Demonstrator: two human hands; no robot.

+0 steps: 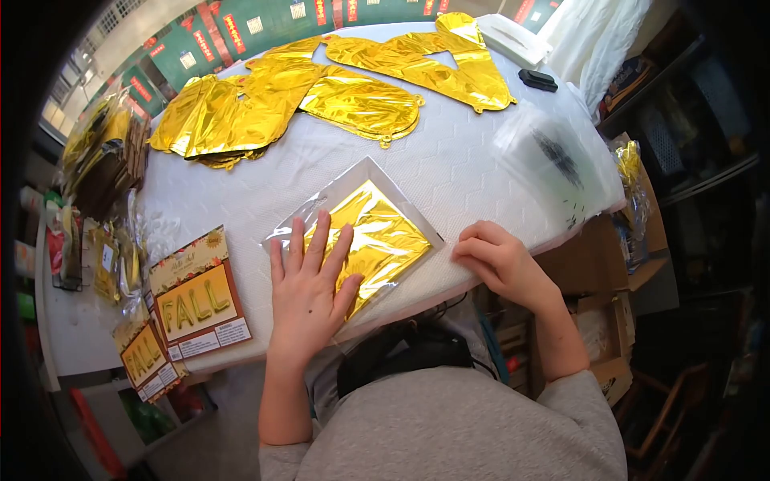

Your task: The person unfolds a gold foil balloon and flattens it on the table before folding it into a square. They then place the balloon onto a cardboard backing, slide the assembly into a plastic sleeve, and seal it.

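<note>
Left hand [309, 293] lies flat, fingers spread, on the clear packet of folded gold foil [370, 232]; right hand [499, 258], loosely curled and empty, rests just beside it. Likely light, slippery and crinkly; best gripped at the packet's edges.

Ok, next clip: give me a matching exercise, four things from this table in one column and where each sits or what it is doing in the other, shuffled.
Things:
1. left hand
2. right hand
3. FALL cards
4. black device

Places or states:
A. far right of the table, near a white box
B. flat on the clear packet of gold foil
C. curled at the table edge, right of the packet
D. near left table edge

Pairs: 1-B, 2-C, 3-D, 4-A
</note>
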